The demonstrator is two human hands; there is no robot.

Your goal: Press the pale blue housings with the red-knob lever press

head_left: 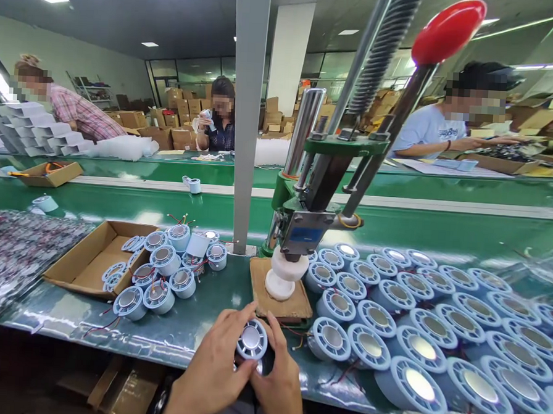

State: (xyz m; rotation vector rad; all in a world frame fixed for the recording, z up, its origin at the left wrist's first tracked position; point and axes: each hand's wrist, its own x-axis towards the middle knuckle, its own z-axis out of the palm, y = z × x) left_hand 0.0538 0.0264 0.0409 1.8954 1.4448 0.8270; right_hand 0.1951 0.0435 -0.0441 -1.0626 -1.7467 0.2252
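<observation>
Low at the table's front edge, my left hand (217,364) and my right hand (279,377) are closed around one light-blue round housing (251,340). Its slotted ring and silver metal disc face up towards me; its lower part is hidden by my fingers. Just beyond my fingertips stands a hand press (306,227) with a red knob (450,31) on its lever. Under the press ram, a white round fixture (280,285) rests on a brown board (259,292), with nothing visible in its cup.
Rows of similar housings (375,317) with thin wires fill the right side. To the left are a loose pile of housings (164,260), a cardboard tray (86,252) with light-blue rings, and bagged parts (14,255). A grey post (247,119) rises behind; three people work across the green bench.
</observation>
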